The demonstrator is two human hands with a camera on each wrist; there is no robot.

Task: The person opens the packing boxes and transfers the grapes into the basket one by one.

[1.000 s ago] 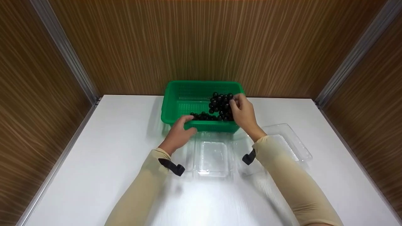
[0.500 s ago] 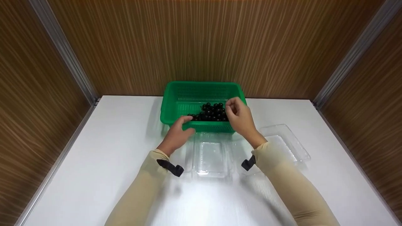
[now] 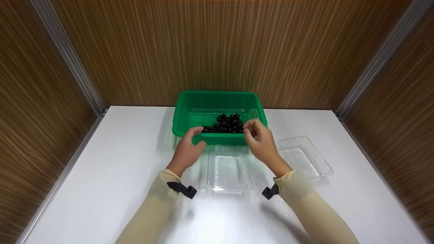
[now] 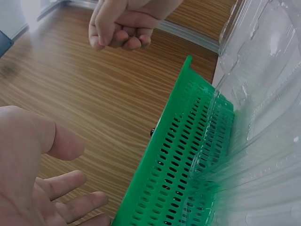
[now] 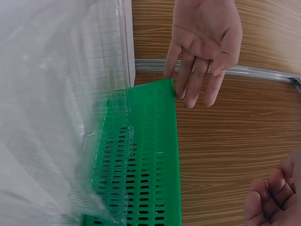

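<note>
Dark round grapes (image 3: 228, 124) lie bunched in the front right part of a green perforated basket (image 3: 220, 138). My left hand (image 3: 187, 152) is at the basket's front left rim, thumb and fingers spread apart, holding nothing. In the right wrist view its straight fingers hang by the basket corner. My right hand (image 3: 260, 144) hovers over the front right rim, near the grapes. Its fingers are loosely curled with no grape visible between them; the left wrist view shows this right hand (image 4: 129, 23) apart from the basket. The basket wall hides most grapes in both wrist views.
A clear plastic container (image 3: 228, 174) stands in front of the basket, between my forearms. Another clear container (image 3: 305, 157) sits to the right, partly behind my right arm. Wood-patterned panels (image 3: 217, 44) enclose the white table (image 3: 112, 162) at the back and sides.
My right hand has lowered the bunch of grapes into the basket and let it go, then drawn back toward the front rim. My left hand has shifted slightly back and left.
</note>
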